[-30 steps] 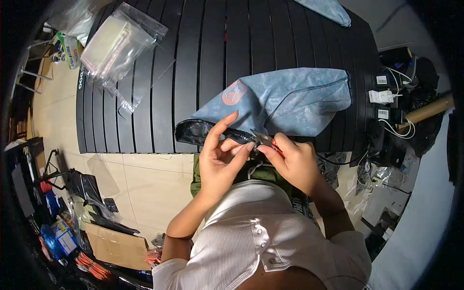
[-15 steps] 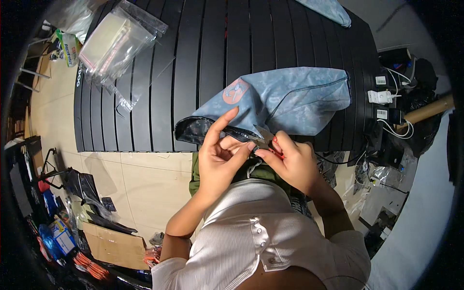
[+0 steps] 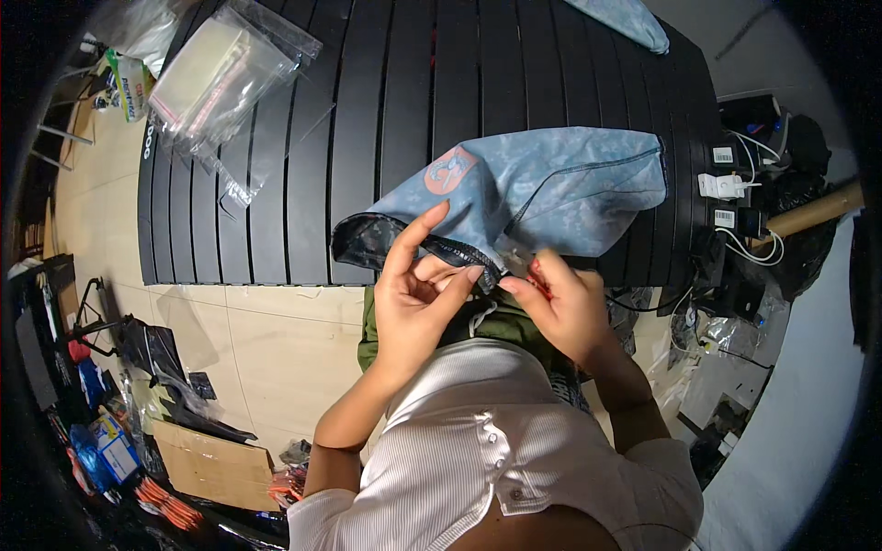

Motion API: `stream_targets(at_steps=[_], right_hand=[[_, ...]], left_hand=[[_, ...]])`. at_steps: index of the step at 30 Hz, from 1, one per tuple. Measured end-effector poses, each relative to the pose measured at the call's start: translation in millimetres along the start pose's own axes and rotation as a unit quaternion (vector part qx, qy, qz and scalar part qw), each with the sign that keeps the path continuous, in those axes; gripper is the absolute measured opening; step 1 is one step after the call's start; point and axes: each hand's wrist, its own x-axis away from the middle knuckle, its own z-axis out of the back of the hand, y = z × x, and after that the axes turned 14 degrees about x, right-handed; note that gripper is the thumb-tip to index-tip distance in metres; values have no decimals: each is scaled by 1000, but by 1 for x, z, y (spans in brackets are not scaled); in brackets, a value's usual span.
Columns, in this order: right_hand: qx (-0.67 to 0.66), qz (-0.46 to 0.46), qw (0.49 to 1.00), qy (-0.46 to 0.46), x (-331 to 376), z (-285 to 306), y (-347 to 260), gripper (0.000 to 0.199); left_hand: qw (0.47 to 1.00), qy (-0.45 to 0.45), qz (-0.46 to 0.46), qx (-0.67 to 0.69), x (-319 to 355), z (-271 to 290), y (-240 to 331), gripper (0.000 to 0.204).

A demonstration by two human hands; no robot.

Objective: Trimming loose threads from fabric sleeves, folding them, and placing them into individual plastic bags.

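A blue mottled cloth garment piece (image 3: 588,184) with a round pink print lies across the near edge of the black slatted table (image 3: 312,202). Its dark inner hem shows at the left end. My left hand (image 3: 409,303) pinches that hem between thumb and fingers, the index finger raised over the cloth. Just right of the pinch, my right hand (image 3: 570,308) is closed round small red-handled scissors (image 3: 516,260). Their blades are blurred beside the hem, and whether they touch it I cannot tell. The right fingers cover most of the handles.
Clear plastic bags (image 3: 207,83) lie at the table's far left. Another blue cloth piece (image 3: 634,23) rests at the far right. White plugs and cables (image 3: 721,186) crowd the right edge, beside a cardboard tube (image 3: 813,209). On the floor at left is a cardboard box (image 3: 216,464).
My right hand has shifted slightly right and up with the scissors, and the blades have drawn back from the hem. The left hand keeps its pinch almost in place.
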Motion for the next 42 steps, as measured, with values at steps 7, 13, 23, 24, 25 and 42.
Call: stream_targets(at_steps=[7, 13, 23, 24, 25, 42], right_hand=[[5, -7, 1000, -12, 1, -1, -5, 37], [34, 18, 999, 20, -1, -4, -7, 38], [-14, -31, 999, 16, -1, 3, -5, 36], [-13, -32, 999, 16, 0, 4, -4, 36], [-16, -32, 999, 17, 0, 5, -3, 37], [72, 36, 996, 23, -3, -6, -5, 42]], left_hand=[[1000, 6, -2, -4, 1, -5, 1, 65], [1000, 3, -26, -5, 2, -3, -1, 66], [1000, -2, -2, -3, 3, 5, -3, 68], [1000, -3, -1, -3, 3, 5, -2, 68], [1000, -15, -5, 3, 3, 5, -1, 69], [999, 10, -2, 37, 2, -4, 1, 69]])
